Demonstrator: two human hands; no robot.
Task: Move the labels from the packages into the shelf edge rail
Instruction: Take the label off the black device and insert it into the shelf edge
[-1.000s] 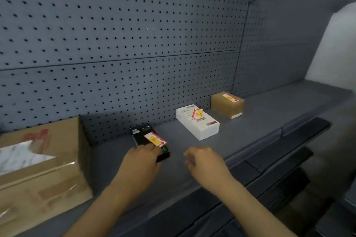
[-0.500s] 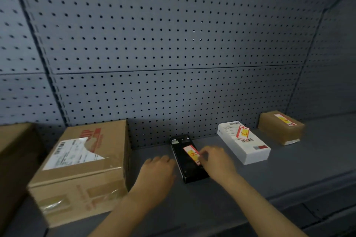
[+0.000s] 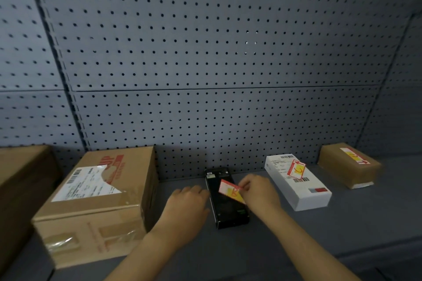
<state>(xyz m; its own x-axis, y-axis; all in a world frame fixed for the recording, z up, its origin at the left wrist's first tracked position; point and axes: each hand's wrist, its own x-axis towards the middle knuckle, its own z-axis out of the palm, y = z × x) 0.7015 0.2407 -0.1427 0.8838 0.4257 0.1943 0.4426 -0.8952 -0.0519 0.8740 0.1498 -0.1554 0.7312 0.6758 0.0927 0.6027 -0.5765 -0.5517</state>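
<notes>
A black box (image 3: 226, 210) lies on the grey shelf (image 3: 342, 230). My right hand (image 3: 258, 191) pinches the red and yellow label (image 3: 230, 190) at its right edge, lifting it off the box top. Against the box's left side rests my left hand (image 3: 187, 203), fingers flat on the shelf. To the right, a white box (image 3: 299, 189) carries a red and yellow label (image 3: 296, 169). Further right sits a small brown box (image 3: 349, 167) with its own label (image 3: 354, 155). The shelf edge rail is out of view.
A large cardboard box (image 3: 96, 203) with a torn shipping label stands at the left, and another brown box (image 3: 20, 185) is beyond it at the frame edge. A grey pegboard wall (image 3: 205, 64) backs the shelf.
The view swung left and closer. My right hand reached onto the black box and took hold of its label, which now tilts up. My left hand slid to the box's left side.
</notes>
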